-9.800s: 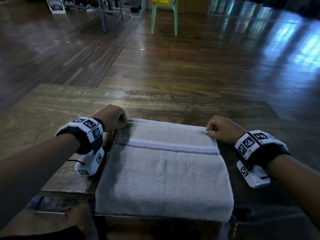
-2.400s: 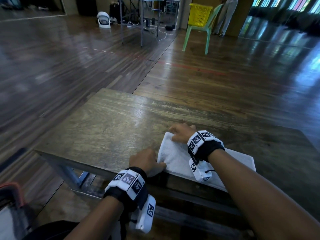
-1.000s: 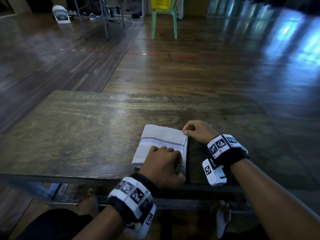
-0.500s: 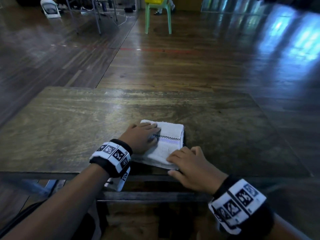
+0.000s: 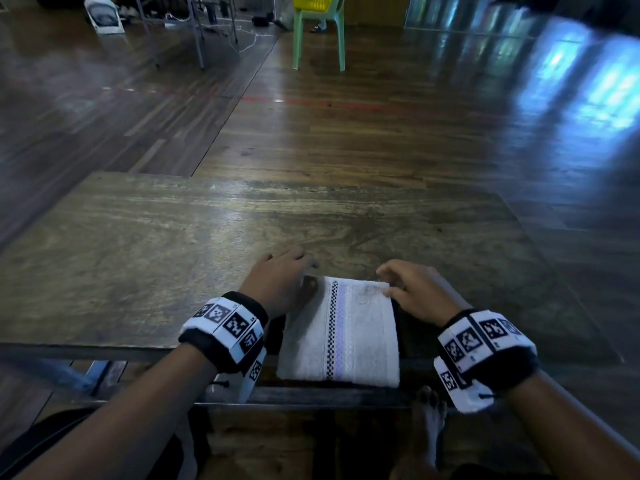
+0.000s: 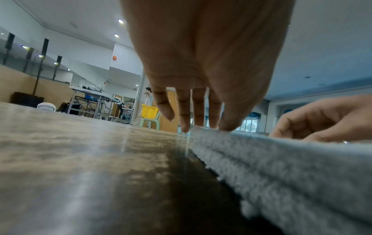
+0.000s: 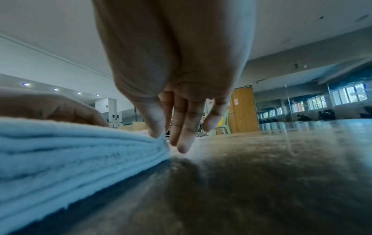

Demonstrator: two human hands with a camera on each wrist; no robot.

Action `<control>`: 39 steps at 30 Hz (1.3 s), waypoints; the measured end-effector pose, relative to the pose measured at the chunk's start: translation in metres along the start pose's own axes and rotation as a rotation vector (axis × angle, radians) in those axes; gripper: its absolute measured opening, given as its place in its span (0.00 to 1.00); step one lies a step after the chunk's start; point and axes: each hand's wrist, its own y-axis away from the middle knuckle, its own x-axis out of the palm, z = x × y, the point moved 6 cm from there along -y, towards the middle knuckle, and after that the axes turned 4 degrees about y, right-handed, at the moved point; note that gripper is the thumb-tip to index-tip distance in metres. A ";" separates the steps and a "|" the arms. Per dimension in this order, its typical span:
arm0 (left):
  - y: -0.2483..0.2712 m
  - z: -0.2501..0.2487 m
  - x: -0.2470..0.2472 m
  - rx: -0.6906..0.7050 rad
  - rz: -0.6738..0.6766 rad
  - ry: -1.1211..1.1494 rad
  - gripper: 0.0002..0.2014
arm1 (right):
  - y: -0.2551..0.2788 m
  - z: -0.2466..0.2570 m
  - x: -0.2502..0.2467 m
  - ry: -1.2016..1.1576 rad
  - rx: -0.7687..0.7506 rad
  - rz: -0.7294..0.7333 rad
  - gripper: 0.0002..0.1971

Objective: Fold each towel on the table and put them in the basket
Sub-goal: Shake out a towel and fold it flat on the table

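Left hand (image 5: 281, 282): fingers (image 6: 198, 108) extended and slightly spread, holding nothing. The fingertips rest on the far left corner of the folded towel (image 5: 341, 332); the little finger hangs just off the towel's left edge above the table (image 5: 145, 258). Palm faces down, wrist low near the table's front edge.

Right hand (image 5: 414, 292): fingers (image 7: 182, 127) loosely bent, narrow spread. The thumb and forefinger tips meet at the towel's far right corner and pinch its stacked layers; the remaining fingers point down to the table just right of that corner.

The towel lies flat between the two hands, its near end overhanging the table's front edge. A yellow basket (image 5: 313, 1) sits on a green chair (image 5: 320, 32), well beyond the fingertips.
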 end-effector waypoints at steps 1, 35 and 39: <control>-0.003 0.000 0.001 -0.002 0.009 0.023 0.12 | -0.003 0.001 0.000 -0.007 0.003 0.023 0.11; 0.031 -0.036 0.060 -0.138 0.070 0.022 0.38 | 0.036 0.035 0.062 0.196 0.190 -0.121 0.29; 0.022 -0.024 0.058 -0.194 0.054 0.077 0.31 | 0.032 0.022 0.065 0.122 0.245 -0.044 0.31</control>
